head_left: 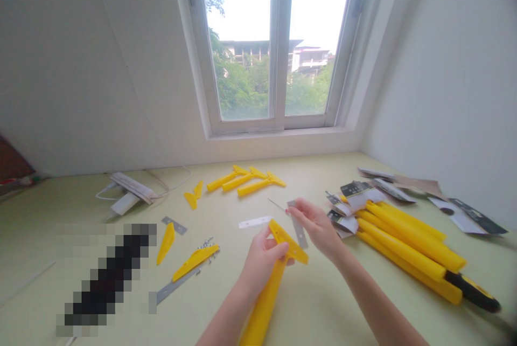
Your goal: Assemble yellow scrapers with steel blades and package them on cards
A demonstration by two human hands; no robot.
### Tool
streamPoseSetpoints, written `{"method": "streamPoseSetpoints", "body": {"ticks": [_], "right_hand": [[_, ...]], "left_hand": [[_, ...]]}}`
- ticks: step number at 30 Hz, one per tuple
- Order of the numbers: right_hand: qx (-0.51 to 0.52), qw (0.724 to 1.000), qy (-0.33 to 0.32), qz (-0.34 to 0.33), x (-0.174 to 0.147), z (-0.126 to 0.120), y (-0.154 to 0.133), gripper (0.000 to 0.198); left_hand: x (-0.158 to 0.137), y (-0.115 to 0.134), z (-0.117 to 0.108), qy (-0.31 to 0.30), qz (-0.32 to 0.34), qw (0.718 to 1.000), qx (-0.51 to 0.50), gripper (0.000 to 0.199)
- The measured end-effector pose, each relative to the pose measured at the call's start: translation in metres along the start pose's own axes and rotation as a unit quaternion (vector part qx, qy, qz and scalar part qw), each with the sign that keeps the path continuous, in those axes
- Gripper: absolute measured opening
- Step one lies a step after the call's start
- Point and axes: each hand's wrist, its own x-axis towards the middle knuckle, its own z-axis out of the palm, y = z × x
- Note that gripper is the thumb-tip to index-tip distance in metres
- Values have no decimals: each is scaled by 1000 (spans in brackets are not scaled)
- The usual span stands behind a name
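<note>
My left hand (266,251) is wrapped round the neck of a yellow scraper (270,295), just below its wide flat head. The scraper's handle runs down toward the bottom edge of the view. To the right, my right hand (313,222) has its fingers closed at the red end of a thin screwdriver (278,205), whose metal shaft points up and left; most of its handle is hidden. A grey metal blade (299,232) with holes is partly behind the right hand. Close to the scraper's head lies a white strip (254,222).
Three yellow scrapers (254,187) lie near the window. At left are yellow head pieces (196,260), small screws (208,243), a long blade (169,291) and a power strip (133,187). Yellow handles (407,249) and cardboard packaging (359,195) are piled at right.
</note>
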Motion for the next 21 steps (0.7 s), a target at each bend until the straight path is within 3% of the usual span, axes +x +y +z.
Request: {"method": "streamPoseSetpoints", "body": {"ticks": [3,6,10,16,21], "right_hand": [[-2,998,-47,41,-2,5,-2,25],[24,992,-98,69,-3,8,0,22],[-7,995,-86,44,-3,7,7,26],[5,993,-121,9,-2,8,6,29],[89,989,-75,88,-2,11,4,33]], "left_hand": [[4,-9,0,-39,-13,999,8,41],[5,-10,1,-41,-19,999,11,47],[0,-3,2,-30,-10,999,23,44],[1,-4,-3,-22,12,999,37,43],[4,-6,-4,-8,28,999,28,42]]}}
